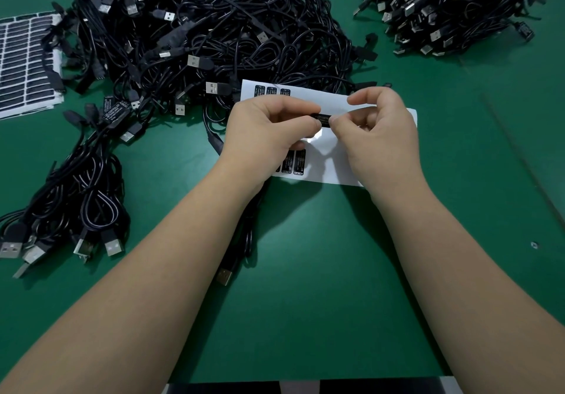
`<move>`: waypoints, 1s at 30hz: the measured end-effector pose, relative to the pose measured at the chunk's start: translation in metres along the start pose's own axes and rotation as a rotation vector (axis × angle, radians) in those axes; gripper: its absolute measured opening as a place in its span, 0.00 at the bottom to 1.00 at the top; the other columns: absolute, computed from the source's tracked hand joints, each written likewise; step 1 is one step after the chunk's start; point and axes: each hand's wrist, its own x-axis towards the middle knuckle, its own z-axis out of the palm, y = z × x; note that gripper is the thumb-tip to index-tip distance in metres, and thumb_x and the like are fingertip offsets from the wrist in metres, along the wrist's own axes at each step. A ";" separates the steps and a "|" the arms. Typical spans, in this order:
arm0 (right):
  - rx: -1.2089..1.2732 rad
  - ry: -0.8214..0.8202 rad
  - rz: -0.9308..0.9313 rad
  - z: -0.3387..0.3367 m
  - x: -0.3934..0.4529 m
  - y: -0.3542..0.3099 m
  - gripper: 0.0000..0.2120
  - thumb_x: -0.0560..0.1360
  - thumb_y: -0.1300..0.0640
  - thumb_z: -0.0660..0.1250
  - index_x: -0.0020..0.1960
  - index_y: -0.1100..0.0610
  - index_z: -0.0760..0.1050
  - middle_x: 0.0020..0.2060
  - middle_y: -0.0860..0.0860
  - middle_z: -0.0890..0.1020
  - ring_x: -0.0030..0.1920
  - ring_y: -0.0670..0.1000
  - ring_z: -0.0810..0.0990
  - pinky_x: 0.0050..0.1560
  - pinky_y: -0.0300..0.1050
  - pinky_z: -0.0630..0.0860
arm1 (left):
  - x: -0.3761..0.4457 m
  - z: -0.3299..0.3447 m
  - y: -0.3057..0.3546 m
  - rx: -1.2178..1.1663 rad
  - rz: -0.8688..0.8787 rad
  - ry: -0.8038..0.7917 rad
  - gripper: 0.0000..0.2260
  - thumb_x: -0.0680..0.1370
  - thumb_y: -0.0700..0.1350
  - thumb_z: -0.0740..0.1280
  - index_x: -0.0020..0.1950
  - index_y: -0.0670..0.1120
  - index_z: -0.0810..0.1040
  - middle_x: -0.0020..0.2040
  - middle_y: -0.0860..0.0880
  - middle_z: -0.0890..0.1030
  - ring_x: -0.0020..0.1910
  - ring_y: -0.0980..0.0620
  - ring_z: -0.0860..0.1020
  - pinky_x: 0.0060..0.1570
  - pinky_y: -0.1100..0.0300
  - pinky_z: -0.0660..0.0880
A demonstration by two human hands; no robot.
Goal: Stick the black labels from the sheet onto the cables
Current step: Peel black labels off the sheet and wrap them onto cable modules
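My left hand (269,127) and my right hand (379,130) meet above a white label sheet (339,161) lying on the green table. Between their fingertips they pinch a small black piece with white print (321,117), a label on a cable's controller block. The cable (244,234) runs down under my left wrist to a USB plug (224,276). A few black labels remain on the sheet at its top left (271,91) and under my left hand (295,162).
A big tangle of black USB cables (214,26) lies behind the sheet, another heap (443,5) at the far right. A small labelled bundle (76,198) sits at left. A stack of full label sheets (27,60) lies at the far left edge.
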 end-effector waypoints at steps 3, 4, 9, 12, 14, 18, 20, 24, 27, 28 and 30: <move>-0.005 -0.005 -0.006 0.000 -0.001 0.000 0.10 0.73 0.57 0.67 0.45 0.43 0.69 0.32 0.42 0.77 0.29 0.35 0.71 0.31 0.26 0.65 | 0.000 0.000 0.000 -0.011 0.000 0.002 0.09 0.71 0.33 0.72 0.41 0.46 0.83 0.31 0.53 0.83 0.33 0.58 0.80 0.35 0.67 0.76; -0.007 -0.006 -0.009 0.000 -0.001 0.000 0.10 0.73 0.57 0.67 0.45 0.43 0.69 0.32 0.42 0.77 0.29 0.35 0.71 0.31 0.26 0.66 | 0.000 0.000 0.000 -0.009 0.004 0.002 0.09 0.71 0.32 0.72 0.41 0.46 0.83 0.31 0.53 0.83 0.34 0.58 0.80 0.35 0.67 0.76; -0.023 0.000 -0.020 0.000 -0.001 0.000 0.10 0.73 0.56 0.68 0.45 0.43 0.68 0.33 0.42 0.77 0.29 0.36 0.71 0.32 0.27 0.66 | 0.000 -0.001 0.000 -0.014 0.011 -0.009 0.09 0.71 0.33 0.72 0.41 0.47 0.83 0.31 0.52 0.83 0.34 0.58 0.81 0.35 0.66 0.76; -0.028 -0.005 -0.025 0.000 -0.002 0.000 0.10 0.74 0.55 0.67 0.44 0.43 0.68 0.34 0.42 0.77 0.29 0.36 0.71 0.32 0.27 0.66 | 0.001 -0.002 0.000 -0.018 0.013 -0.015 0.09 0.71 0.33 0.72 0.40 0.47 0.83 0.31 0.53 0.83 0.34 0.58 0.81 0.35 0.66 0.76; -0.026 -0.005 -0.029 0.000 -0.002 0.000 0.10 0.74 0.56 0.67 0.44 0.43 0.68 0.34 0.42 0.77 0.30 0.36 0.71 0.32 0.27 0.66 | 0.001 -0.002 0.000 -0.021 0.011 -0.015 0.09 0.70 0.33 0.72 0.40 0.48 0.83 0.31 0.53 0.83 0.34 0.58 0.81 0.35 0.66 0.76; -0.036 0.000 -0.037 0.002 -0.002 0.000 0.10 0.74 0.56 0.67 0.44 0.43 0.69 0.33 0.40 0.76 0.31 0.37 0.72 0.33 0.28 0.68 | 0.002 -0.002 -0.001 -0.031 0.015 -0.021 0.09 0.70 0.33 0.72 0.39 0.48 0.83 0.32 0.53 0.83 0.34 0.58 0.81 0.35 0.66 0.76; -0.046 0.001 -0.034 0.002 -0.002 0.001 0.10 0.73 0.56 0.67 0.44 0.43 0.69 0.33 0.40 0.76 0.31 0.37 0.71 0.33 0.28 0.68 | 0.002 -0.002 -0.002 -0.032 0.012 -0.031 0.09 0.70 0.33 0.72 0.39 0.48 0.83 0.32 0.52 0.83 0.34 0.58 0.81 0.35 0.66 0.76; -0.087 -0.009 0.013 0.000 0.002 0.003 0.09 0.74 0.52 0.69 0.43 0.44 0.69 0.34 0.44 0.71 0.32 0.43 0.71 0.35 0.37 0.70 | 0.006 -0.002 -0.002 -0.098 -0.026 -0.012 0.09 0.71 0.32 0.72 0.39 0.46 0.83 0.31 0.51 0.83 0.33 0.56 0.81 0.33 0.66 0.76; -0.013 -0.035 0.119 -0.001 0.004 0.001 0.06 0.77 0.52 0.65 0.41 0.47 0.73 0.32 0.45 0.74 0.26 0.45 0.73 0.27 0.40 0.72 | 0.009 -0.004 -0.001 -0.165 -0.063 -0.006 0.09 0.71 0.32 0.72 0.39 0.46 0.83 0.32 0.50 0.83 0.34 0.55 0.81 0.32 0.66 0.75; 0.031 -0.044 0.150 -0.001 0.003 0.000 0.08 0.78 0.54 0.63 0.40 0.48 0.75 0.31 0.46 0.76 0.24 0.44 0.71 0.24 0.39 0.72 | 0.010 -0.005 -0.001 -0.183 -0.073 -0.007 0.09 0.71 0.32 0.72 0.39 0.46 0.84 0.32 0.50 0.83 0.34 0.54 0.82 0.31 0.66 0.75; 0.125 -0.050 0.197 -0.001 0.003 -0.002 0.13 0.80 0.55 0.60 0.39 0.51 0.77 0.29 0.46 0.76 0.22 0.44 0.70 0.22 0.39 0.71 | 0.011 -0.006 -0.001 -0.216 -0.090 -0.011 0.08 0.71 0.33 0.72 0.39 0.46 0.84 0.33 0.49 0.83 0.34 0.54 0.82 0.30 0.66 0.75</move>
